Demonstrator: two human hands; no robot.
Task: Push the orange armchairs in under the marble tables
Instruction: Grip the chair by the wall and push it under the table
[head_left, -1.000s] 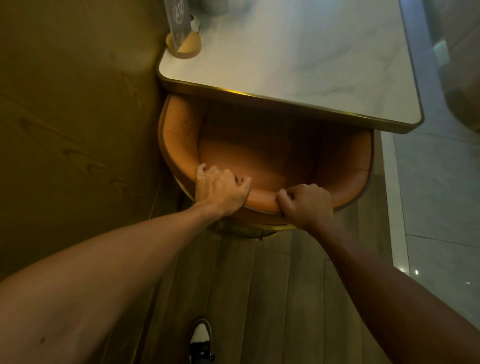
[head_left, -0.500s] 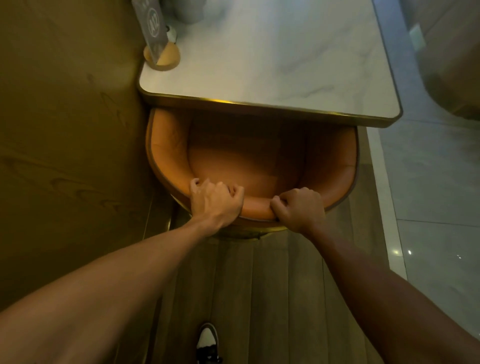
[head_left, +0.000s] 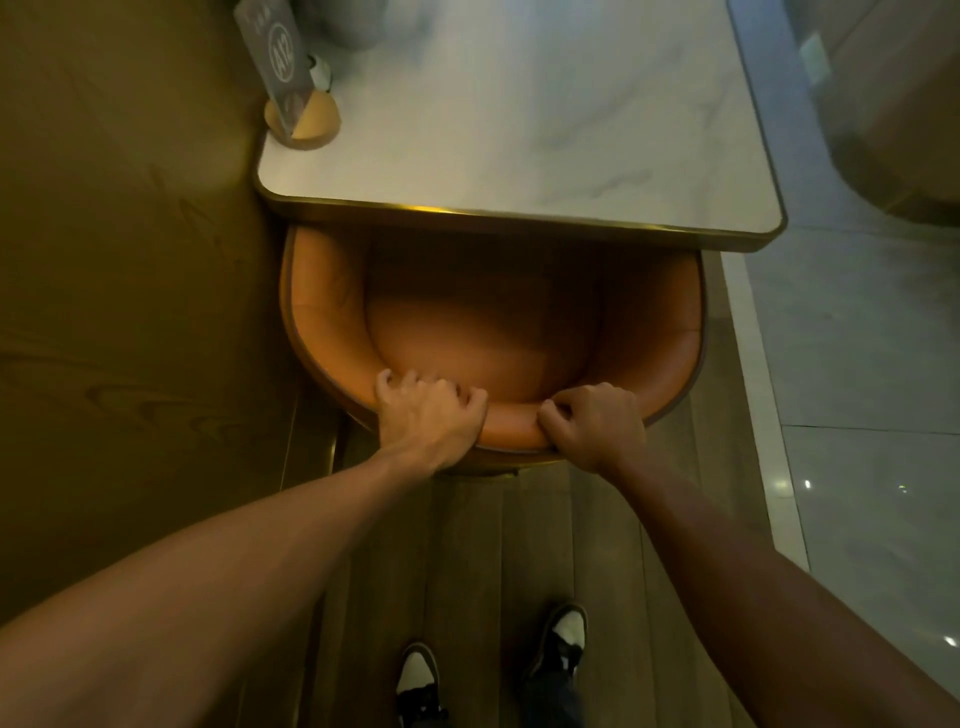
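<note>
- The orange armchair (head_left: 483, 332) sits straight ahead of both hands, its front already tucked beneath the marble bench (head_left: 519, 119); the seat and the curved backrest are what remain showing on this side of the brass edge
- The left hand (head_left: 428, 415) grasps the top of the backrest, fingers curled over the padded rim and into the seat side
- The right hand (head_left: 597, 423) grasps the same rim just beside it, knuckles bent over the top, with a short bare stretch of rim between the 2 hands
- My judgement: the chair is partly in, so the step in hand is the last stretch of the push
- To do it well, push evenly through both arms so the chair travels straight and does not swivel; the 2 grips sit near the middle of the backrest, which favours a straight line
- Beyond the left hand the chair's arm runs close beside the wooden wall panel (head_left: 130, 286), so any drift that way risks a scrape
- Keep the fingers clear as the rim nears the bench edge, since they could be pinched there
- Far ahead of the left hand a table number sign (head_left: 291, 88) stands on the bench corner; a hard bump could topple it, so ease off at the end
- Both shoes (head_left: 563, 644) stand on the plank floor behind the hands; step forward rather than overreach
</note>
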